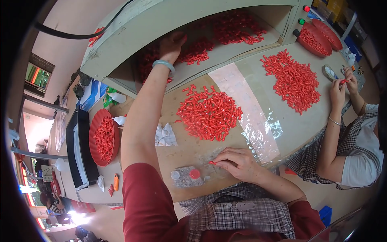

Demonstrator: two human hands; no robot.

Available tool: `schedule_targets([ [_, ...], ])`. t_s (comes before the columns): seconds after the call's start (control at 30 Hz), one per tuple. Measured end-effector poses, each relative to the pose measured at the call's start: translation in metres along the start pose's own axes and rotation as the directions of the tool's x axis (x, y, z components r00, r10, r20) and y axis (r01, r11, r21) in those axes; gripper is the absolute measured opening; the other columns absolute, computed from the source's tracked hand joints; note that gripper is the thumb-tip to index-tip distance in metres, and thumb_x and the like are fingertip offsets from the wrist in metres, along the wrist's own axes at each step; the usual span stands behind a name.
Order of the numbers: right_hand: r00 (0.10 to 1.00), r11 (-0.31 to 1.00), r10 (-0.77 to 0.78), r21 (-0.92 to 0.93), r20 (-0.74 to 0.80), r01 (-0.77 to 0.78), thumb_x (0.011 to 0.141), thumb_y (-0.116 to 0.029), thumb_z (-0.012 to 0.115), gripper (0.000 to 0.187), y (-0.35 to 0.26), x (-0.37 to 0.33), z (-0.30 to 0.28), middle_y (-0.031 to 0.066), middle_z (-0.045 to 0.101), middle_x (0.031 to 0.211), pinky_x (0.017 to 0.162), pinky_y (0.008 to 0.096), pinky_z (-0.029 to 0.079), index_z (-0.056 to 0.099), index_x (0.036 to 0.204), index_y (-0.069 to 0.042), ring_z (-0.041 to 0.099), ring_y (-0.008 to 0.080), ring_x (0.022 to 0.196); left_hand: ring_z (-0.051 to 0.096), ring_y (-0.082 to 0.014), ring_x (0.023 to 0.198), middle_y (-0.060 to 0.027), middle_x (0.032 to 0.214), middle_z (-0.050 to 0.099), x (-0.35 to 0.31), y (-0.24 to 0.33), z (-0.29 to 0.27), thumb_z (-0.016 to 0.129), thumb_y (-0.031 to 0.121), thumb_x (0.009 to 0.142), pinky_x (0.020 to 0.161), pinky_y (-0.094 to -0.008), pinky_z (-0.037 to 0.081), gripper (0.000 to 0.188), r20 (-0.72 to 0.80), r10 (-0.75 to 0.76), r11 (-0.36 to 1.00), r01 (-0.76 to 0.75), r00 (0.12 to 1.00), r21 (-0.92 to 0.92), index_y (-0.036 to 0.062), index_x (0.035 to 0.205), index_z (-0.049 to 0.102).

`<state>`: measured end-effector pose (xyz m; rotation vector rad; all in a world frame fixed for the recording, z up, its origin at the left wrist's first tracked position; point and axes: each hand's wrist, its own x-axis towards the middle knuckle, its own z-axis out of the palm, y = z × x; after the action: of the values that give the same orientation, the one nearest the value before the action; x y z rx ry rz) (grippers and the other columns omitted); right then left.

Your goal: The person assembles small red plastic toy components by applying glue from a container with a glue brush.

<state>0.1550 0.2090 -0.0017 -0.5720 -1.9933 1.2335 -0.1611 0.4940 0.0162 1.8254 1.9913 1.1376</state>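
My left hand [171, 47], with a pale bangle [164, 64] at its wrist, reaches into the grey cabinet [121, 44] above small red figure-like pieces [197, 50]. Its fingers are partly lost in shadow, so I cannot tell what they hold. Low over the table's near side, my right hand [238, 163] pinches one small red piece [212, 163] between thumb and fingers. A large heap of the same red pieces [209, 115] lies between my arms. Left of my right hand stands a clear block [187, 180] with a white cap and a red cap [194, 174].
Crumpled white paper [165, 135] lies beside my left forearm. Farther left are a red bowl [94, 137] of pieces and a black tray [72, 149]. At right, a co-worker's hands [342, 86] hold a red piece near another heap [296, 84] and red bowls [314, 40].
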Motion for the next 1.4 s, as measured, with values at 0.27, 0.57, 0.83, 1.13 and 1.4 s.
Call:
schedule_targets([
  [0.27, 0.96, 0.91, 0.275, 0.337, -0.054, -0.242, 0.089, 0.004, 0.065, 0.007, 0.0, -0.005, -0.009, 0.0097, 0.069, 0.085, 0.065, 0.0241, 0.052, 0.067, 0.095, 0.003, 0.065, 0.0124, 0.073, 0.066, -0.0148, 0.095, -0.0131, 0.116, 0.066, -0.157, 0.114, -0.085, 0.058, 0.006, 0.097, 0.081, -0.0243, 0.056, 0.032, 0.429, 0.035, 0.362, 0.388, 0.903, -0.847, -0.0032, 0.128, 0.057],
  [0.57, 0.941, 0.679, 0.336, 0.685, 0.031, -0.265, 0.093, -0.003, 0.064, 0.009, -0.028, -0.011, -0.004, 0.0096, 0.069, 0.087, 0.068, 0.023, 0.053, 0.066, 0.1, 0.003, 0.064, 0.0102, 0.072, 0.067, -0.0234, 0.106, -0.0224, 0.126, 0.059, -0.328, 0.149, -0.133, 0.056, 0.003, 0.097, 0.092, -0.0271, 0.058, 0.039, 0.527, -0.029, 0.004, 0.527, 0.85, -0.85, -0.0074, 0.134, 0.048],
  [0.83, 0.94, 0.644, 0.318, 0.699, 0.125, -0.311, 0.094, -0.005, 0.064, 0.011, -0.035, -0.023, 0.02, 0.0103, 0.07, 0.087, 0.068, 0.022, 0.053, 0.065, 0.102, 0.002, 0.064, 0.0101, 0.072, 0.066, -0.0223, 0.104, -0.0187, 0.122, 0.062, -0.413, 0.141, -0.139, 0.06, 0.007, 0.096, 0.091, -0.0275, 0.056, 0.039, 0.568, -0.198, -0.1, 0.56, 0.799, -0.822, -0.0064, 0.132, 0.052],
  [1.13, 0.938, 0.84, 0.3, 0.419, 0.173, -0.345, 0.094, -0.007, 0.064, 0.012, -0.038, -0.022, 0.032, 0.0058, 0.069, 0.086, 0.067, 0.0206, 0.052, 0.067, 0.103, 0.001, 0.061, 0.0064, 0.072, 0.065, -0.0156, 0.087, -0.0102, 0.106, 0.065, -0.48, 0.132, -0.132, 0.062, 0.01, 0.096, 0.08, -0.0247, 0.054, 0.036, 0.48, -0.313, -0.129, 0.464, 0.82, -0.877, -0.004, 0.128, 0.057],
  [1.4, 0.976, 0.994, 0.105, -0.062, 0.189, -0.095, 0.089, -0.006, 0.068, 0.008, -0.041, -0.003, 0.026, 0.0042, 0.068, 0.082, 0.066, 0.0231, 0.051, 0.069, 0.096, -0.002, 0.064, 0.0117, 0.072, 0.07, -0.0249, 0.094, -0.0121, 0.107, 0.066, -0.499, 0.128, -0.126, 0.054, 0.009, 0.098, 0.08, -0.0302, 0.058, 0.035, 0.456, -0.385, -0.106, 0.452, 0.803, -0.886, -0.0051, 0.13, 0.056],
])
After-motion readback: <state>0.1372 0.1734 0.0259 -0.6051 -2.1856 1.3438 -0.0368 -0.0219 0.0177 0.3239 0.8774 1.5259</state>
